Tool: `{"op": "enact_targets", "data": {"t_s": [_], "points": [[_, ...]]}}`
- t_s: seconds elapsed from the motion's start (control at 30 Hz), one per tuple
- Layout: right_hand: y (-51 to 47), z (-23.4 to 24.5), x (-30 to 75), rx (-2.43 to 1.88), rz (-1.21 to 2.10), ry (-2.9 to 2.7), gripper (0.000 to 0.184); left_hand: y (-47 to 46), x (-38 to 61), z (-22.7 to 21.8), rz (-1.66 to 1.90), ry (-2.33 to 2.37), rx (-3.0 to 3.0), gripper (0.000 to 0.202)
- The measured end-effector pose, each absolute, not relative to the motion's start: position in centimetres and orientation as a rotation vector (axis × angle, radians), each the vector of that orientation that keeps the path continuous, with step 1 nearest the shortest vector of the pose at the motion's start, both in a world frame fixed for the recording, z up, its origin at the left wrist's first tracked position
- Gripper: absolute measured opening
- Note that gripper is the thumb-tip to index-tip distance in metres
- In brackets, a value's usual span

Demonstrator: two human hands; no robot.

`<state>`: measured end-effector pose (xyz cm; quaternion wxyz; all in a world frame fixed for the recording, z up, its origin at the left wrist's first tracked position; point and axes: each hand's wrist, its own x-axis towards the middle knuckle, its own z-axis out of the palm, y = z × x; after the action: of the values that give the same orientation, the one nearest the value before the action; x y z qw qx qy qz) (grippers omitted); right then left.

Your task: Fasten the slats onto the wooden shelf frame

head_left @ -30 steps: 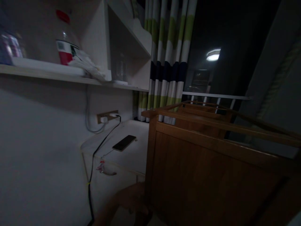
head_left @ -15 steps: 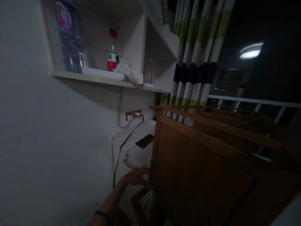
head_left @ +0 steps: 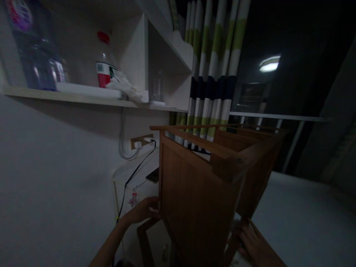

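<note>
Currently, left hand [head_left: 142, 210] — fingers clamped on left edge of the wooden frame [head_left: 194, 200] | right hand [head_left: 251, 239] at its lower right side — grip too dark to tell | wooden frame near, between both hands | phone [head_left: 152, 175] farther left, on white cabinet [head_left: 122, 173] | striped curtain [head_left: 211, 85] far

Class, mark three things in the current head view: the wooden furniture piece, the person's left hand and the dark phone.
wooden furniture piece [head_left: 190, 189], head view: on its near panel.
left hand [head_left: 144, 210], head view: on the back of the hand.
dark phone [head_left: 153, 175], head view: on its uncovered part.
</note>
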<state>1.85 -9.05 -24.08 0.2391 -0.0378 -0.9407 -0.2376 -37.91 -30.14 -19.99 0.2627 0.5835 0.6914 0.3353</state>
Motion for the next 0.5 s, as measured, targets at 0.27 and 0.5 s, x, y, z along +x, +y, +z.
{"op": "enact_targets", "data": {"t_s": [0.27, 0.5], "points": [[-9.1, -25.4, 1.5, -0.138, -0.606, -2.478, 0.031, -29.0, -37.6, -19.4, 0.846, 2.141, 1.66, 0.033], [-8.5, -27.0, 2.8, -0.078, -0.726, -2.405, 0.03, -27.9, -35.9, -17.1, 0.842, 2.181, 1.8, 0.024]]}}
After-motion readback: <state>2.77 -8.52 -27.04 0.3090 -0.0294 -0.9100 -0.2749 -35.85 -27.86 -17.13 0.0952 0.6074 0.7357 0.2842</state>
